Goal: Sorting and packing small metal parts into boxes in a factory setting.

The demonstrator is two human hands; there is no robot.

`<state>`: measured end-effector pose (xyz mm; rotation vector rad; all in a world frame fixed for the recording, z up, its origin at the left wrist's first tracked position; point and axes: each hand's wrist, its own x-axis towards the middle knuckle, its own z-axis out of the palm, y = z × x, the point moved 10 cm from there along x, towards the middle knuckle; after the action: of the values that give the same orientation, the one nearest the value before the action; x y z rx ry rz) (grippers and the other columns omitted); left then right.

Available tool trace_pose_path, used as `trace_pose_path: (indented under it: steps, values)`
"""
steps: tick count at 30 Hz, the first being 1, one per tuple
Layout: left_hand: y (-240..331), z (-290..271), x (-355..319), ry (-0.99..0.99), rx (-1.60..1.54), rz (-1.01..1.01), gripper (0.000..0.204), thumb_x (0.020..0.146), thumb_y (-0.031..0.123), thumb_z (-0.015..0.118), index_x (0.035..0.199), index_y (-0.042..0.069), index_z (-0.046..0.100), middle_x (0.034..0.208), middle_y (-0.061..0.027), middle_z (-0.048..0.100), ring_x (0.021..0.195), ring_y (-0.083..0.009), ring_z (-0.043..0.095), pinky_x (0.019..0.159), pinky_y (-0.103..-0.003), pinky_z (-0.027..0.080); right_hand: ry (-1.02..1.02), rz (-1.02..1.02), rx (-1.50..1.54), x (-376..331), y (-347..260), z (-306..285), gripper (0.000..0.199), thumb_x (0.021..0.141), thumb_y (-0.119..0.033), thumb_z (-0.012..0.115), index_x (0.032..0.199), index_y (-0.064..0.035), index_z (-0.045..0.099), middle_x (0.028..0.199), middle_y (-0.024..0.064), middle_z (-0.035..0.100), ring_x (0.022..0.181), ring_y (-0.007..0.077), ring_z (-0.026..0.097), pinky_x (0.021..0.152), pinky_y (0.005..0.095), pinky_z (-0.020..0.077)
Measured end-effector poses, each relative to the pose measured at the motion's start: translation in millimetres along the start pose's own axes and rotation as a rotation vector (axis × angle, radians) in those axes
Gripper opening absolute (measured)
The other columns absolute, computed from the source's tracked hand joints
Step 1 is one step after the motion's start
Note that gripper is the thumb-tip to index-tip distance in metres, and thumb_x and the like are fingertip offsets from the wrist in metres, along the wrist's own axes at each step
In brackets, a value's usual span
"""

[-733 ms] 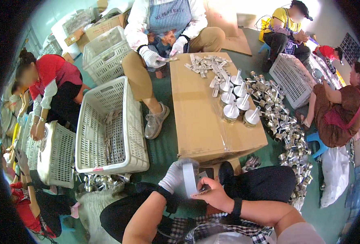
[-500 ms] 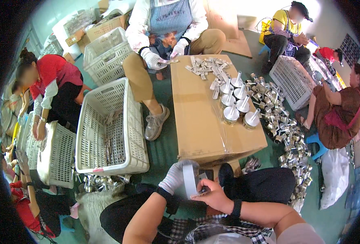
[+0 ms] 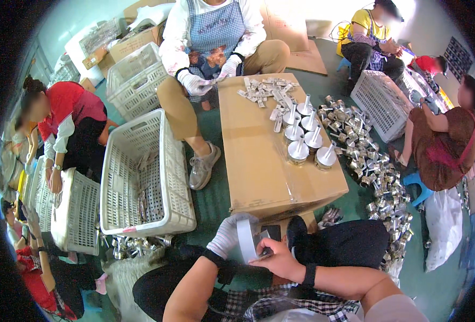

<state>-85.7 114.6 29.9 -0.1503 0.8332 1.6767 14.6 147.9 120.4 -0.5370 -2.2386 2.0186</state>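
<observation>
Above my lap, my left hand (image 3: 225, 236) in a white striped glove is closed round a wide, pale grey curved band (image 3: 245, 241), which looks like the rim of a tape roll. Bare and curled, my right hand (image 3: 280, 260) has its fingertips pinched at the lower edge of the band. What lies between those fingers is too dark and small to make out. A flat grey piece (image 3: 274, 232) shows just beyond the right fingers. Past my hands stands a cardboard box (image 3: 259, 177), its top bearing several round metal parts with upright stems (image 3: 299, 149) and a heap of small pale strips (image 3: 267, 89).
A white plastic crate (image 3: 179, 201) stands at the left, with metal parts (image 3: 135, 244) below it. Along the box's right side spreads a long pile of metal fittings (image 3: 379, 182). A co-worker's gloved hands (image 3: 197, 83) are over the box's far edge. Other people sit around.
The view has shifted slightly, so the box and its parts sit a little further left. My hands keep nearly the same hold, with the band tilted slightly differently.
</observation>
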Motion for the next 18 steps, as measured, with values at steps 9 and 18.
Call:
trace_pose_path:
  steps: [9,18]
  values:
    - [3.5,5.0,-5.1,0.019,0.068,-0.001,0.021,0.082,0.014,0.051,0.094,-0.001,0.061,0.082,-0.0103,0.062,0.070,-0.0184,0.058,0.066,-0.030,0.050,-0.034,-0.007,-0.007,1.5,4.5,6.3,0.029,0.067,-0.005,0.076,0.079,-0.0029,0.050,0.077,0.0007,0.054,0.074,0.0066,0.053,0.065,0.0212,0.0458]
    - [-2.1,-4.1,0.9,0.018,0.040,-0.017,0.024,0.081,0.015,0.052,0.092,-0.004,0.060,0.080,-0.0123,0.062,0.068,-0.0205,0.058,0.065,-0.031,0.049,-0.051,-0.003,-0.021,1.1,0.5,7.0,0.030,0.067,-0.008,0.076,0.079,-0.0028,0.050,0.076,0.0007,0.054,0.072,0.0067,0.051,0.065,0.0214,0.0436]
